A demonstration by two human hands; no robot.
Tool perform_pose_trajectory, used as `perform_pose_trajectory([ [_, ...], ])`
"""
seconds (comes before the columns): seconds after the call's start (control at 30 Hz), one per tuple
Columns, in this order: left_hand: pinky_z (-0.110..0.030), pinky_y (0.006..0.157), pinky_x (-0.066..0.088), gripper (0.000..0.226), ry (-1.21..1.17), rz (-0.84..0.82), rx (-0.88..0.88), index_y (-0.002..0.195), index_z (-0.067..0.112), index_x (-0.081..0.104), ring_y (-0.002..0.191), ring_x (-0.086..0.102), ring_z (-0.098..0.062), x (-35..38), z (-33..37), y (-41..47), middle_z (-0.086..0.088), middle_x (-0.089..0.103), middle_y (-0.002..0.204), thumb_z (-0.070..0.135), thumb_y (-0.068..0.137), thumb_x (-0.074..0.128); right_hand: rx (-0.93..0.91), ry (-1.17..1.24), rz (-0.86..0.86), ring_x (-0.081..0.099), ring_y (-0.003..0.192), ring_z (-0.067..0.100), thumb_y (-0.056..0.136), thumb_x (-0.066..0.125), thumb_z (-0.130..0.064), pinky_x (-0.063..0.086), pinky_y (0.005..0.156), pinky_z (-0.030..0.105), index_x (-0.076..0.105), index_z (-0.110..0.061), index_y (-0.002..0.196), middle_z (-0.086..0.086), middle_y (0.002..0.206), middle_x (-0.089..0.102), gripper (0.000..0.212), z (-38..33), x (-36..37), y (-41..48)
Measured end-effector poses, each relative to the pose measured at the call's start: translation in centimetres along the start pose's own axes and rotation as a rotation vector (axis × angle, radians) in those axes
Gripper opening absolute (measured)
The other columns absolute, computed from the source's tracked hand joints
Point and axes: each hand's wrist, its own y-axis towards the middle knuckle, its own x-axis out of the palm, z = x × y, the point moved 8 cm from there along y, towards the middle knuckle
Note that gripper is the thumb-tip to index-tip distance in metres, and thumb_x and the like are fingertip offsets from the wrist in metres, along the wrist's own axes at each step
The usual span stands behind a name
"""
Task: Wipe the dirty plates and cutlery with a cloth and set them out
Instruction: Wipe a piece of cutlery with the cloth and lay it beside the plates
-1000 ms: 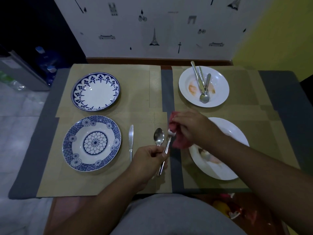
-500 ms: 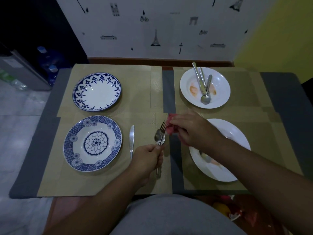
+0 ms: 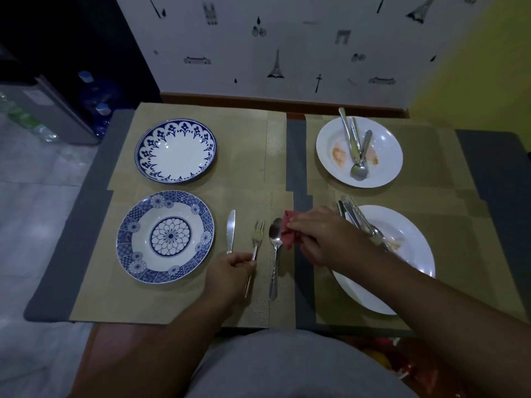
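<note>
My left hand (image 3: 230,271) grips the handle of a fork (image 3: 256,239) that lies between a knife (image 3: 230,230) and a spoon (image 3: 275,248) on the tan placemat, right of the near blue-patterned plate (image 3: 165,236). My right hand (image 3: 324,235) is shut on a red cloth (image 3: 290,229), just right of the spoon's bowl. Behind that hand a stained white plate (image 3: 402,254) holds several pieces of cutlery (image 3: 356,215). A second stained white plate (image 3: 382,145) at the far right carries a spoon and two other pieces (image 3: 355,145).
A clean blue-rimmed plate (image 3: 175,150) sits at the far left. Tan placemats (image 3: 247,156) cover a grey table (image 3: 57,282) that ends at the wall behind. Water bottles (image 3: 97,96) and a metal appliance (image 3: 54,110) stand on the floor to the left.
The fork left the cloth and came down to the left, between knife and spoon, still held by my left hand. My right hand with the cloth stayed near the spoon's bowl.
</note>
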Motion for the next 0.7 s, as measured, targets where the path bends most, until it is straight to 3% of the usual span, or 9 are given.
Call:
perform_pose_trajectory([
  [0.1,-0.032,0.07,0.06,0.011,0.082,-0.006,-0.003,0.091,0.016,0.081,0.073,0.073,-0.015,0.2,-0.4,0.5,0.0,0.078,0.08,0.009,0.084,0.076,0.002,0.003,-0.005,0.063,0.088,0.023,0.079,0.07,-0.002,0.044,0.083,0.031,0.073,-0.01,0.104,0.004,0.101,0.073,0.026,0.0,0.3,-0.1],
  [0.2,-0.029,0.057,0.056,0.006,0.155,-0.002,0.005,0.086,0.014,0.079,0.056,0.066,-0.011,0.4,-0.3,0.5,-0.001,0.075,0.071,0.009,0.084,0.077,0.015,0.018,-0.028,0.061,0.094,0.02,0.083,0.069,-0.005,0.049,0.086,0.037,0.071,-0.015,0.11,0.0,0.109,0.071,0.03,0.5,0.9,-0.2],
  [0.33,-0.03,0.075,0.059,0.012,0.36,0.028,0.123,0.093,0.018,0.079,0.073,0.07,-0.007,0.2,0.8,0.7,0.004,0.076,0.083,0.019,0.082,0.08,0.042,0.017,-0.036,0.059,0.098,0.02,0.084,0.068,-0.007,0.049,0.088,0.04,0.069,-0.016,0.114,-0.001,0.112,0.07,0.031,1.0,1.2,-0.6],
  [0.5,-0.025,0.066,0.054,0.012,0.331,0.075,0.116,0.076,0.027,0.071,0.071,0.069,-0.008,-0.5,0.8,0.4,0.009,0.072,0.073,0.022,0.082,0.079,0.055,0.049,-0.039,0.06,0.093,0.018,0.083,0.067,-0.005,0.049,0.086,0.041,0.072,-0.019,0.105,-0.005,0.105,0.071,0.026,1.0,0.6,-1.2],
  [0.6,-0.027,0.064,0.054,0.011,0.278,0.095,0.13,0.092,0.022,0.072,0.077,0.07,-0.01,-0.7,0.8,0.1,0.007,0.073,0.08,0.027,0.084,0.078,0.128,0.058,-0.016,0.062,0.096,0.021,0.083,0.065,-0.005,0.051,0.086,0.043,0.072,-0.018,0.108,-0.002,0.108,0.072,0.028,1.8,-0.3,-2.1],
  [0.7,-0.029,0.073,0.058,0.015,0.245,0.027,0.2,0.101,0.02,0.074,0.078,0.071,-0.009,1.2,2.7,-0.6,0.005,0.075,0.082,0.024,0.087,0.075,0.204,0.043,0.031,0.062,0.102,0.019,0.084,0.064,-0.006,0.05,0.092,0.037,0.071,-0.018,0.112,0.0,0.112,0.071,0.031,2.5,-2.0,-3.4],
])
